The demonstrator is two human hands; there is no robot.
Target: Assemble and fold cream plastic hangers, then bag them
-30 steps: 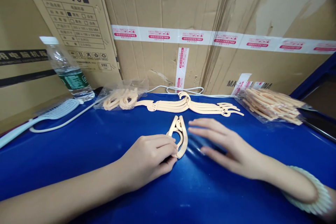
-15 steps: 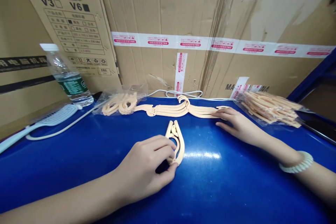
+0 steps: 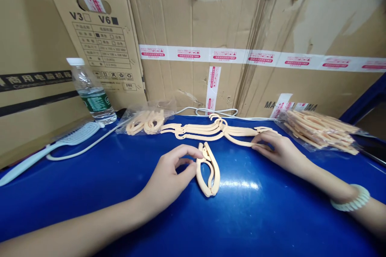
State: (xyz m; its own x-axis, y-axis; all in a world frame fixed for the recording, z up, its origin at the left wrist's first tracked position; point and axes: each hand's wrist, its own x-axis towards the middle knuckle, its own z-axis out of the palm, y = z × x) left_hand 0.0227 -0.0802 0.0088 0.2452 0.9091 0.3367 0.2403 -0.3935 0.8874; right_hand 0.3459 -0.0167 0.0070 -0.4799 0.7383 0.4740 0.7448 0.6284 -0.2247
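And the left hand (image 3: 171, 172) has loosened up! A second ago it was wrapped round the lower end of the folded hanger (image 3: 217, 170); now that end is uncovered, and only thumb and forefinger, spread a little apart, meet the upper left edge. The folded hanger lies on the blue table (image 3: 193, 225), its two arm ends pointing away from the person.

The big change is the right hand (image 3: 279, 150): a blur just right of the folded hanger a second ago, it is now beyond it and further right, pinching the arm tip of the front hanger (image 3: 238, 141) between thumb and fingers. That arm swings out nearer than the rest of the hanger stack (image 3: 208, 130), which sits behind the folded hanger.

Unmoved: the bagged hangers (image 3: 322, 130), beyond and right of the folded hanger, and the bottle (image 3: 95, 98), beyond and left.
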